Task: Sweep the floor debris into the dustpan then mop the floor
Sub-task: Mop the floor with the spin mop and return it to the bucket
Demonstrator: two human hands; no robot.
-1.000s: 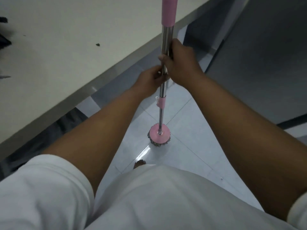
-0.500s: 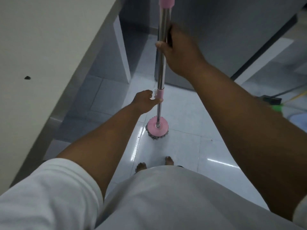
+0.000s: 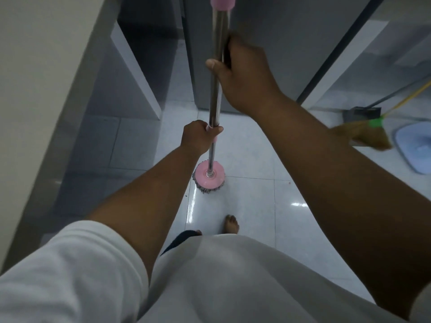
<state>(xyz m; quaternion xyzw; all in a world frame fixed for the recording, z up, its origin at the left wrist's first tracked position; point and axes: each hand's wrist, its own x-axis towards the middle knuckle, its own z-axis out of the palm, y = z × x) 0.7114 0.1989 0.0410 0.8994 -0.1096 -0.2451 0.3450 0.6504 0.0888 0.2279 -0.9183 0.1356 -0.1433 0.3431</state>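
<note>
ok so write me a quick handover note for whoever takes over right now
Left hand grips the mop pole low, at the pink collar. Right hand grips it higher up.
Mop head rests on the tiled floor, just ahead of the bare feet. Broom is set aside at the right.
Done: sweeping looks finished, since the broom is put down.
Left: mop the rest of the floor.

The mop pole (image 3: 215, 89) is shiny polished metal, its disc (image 3: 211, 176) smooth pink plastic fringed with rough grey cloth strands (image 3: 202, 188), on glossy, reflective floor tiles (image 3: 251, 206); at 3 o'clock, a matt straw broom (image 3: 368, 136).
</note>
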